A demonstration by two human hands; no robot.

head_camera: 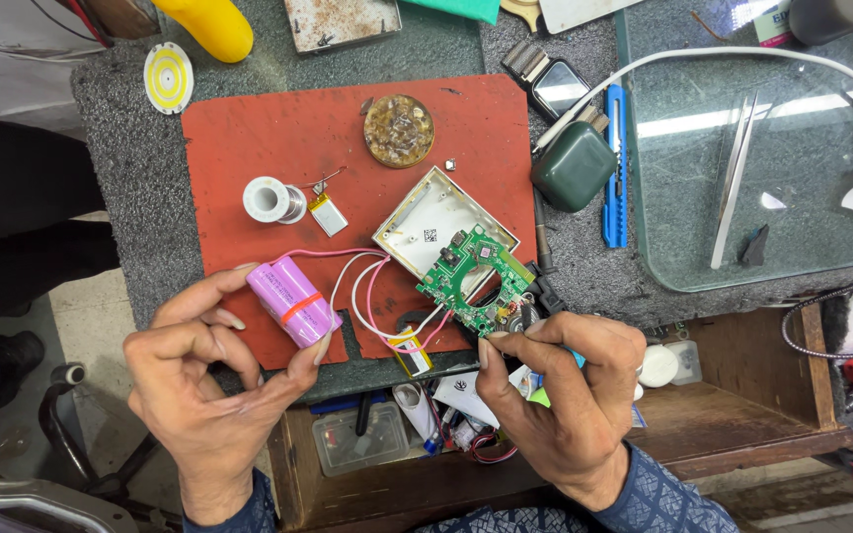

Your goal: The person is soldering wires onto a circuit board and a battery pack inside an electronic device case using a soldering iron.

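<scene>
While you work over the red rubber mat [249, 138]:
L hand [204, 380]: your fingertips pinch the pink cylindrical battery pack [292, 300], held above mat's front edge.
Wires [372, 296]: pink and white, battery to board.
R hand [570, 380]: your thumb and fingers clamp the green round-cutout circuit board [473, 278], beside the white plastic casing [428, 219].

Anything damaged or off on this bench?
Yes: the red mat has ragged notches cut out of its near edge, below the purple battery pack that the left hand holds. The green circuit board lies out of its white case, wires trailing.
</scene>
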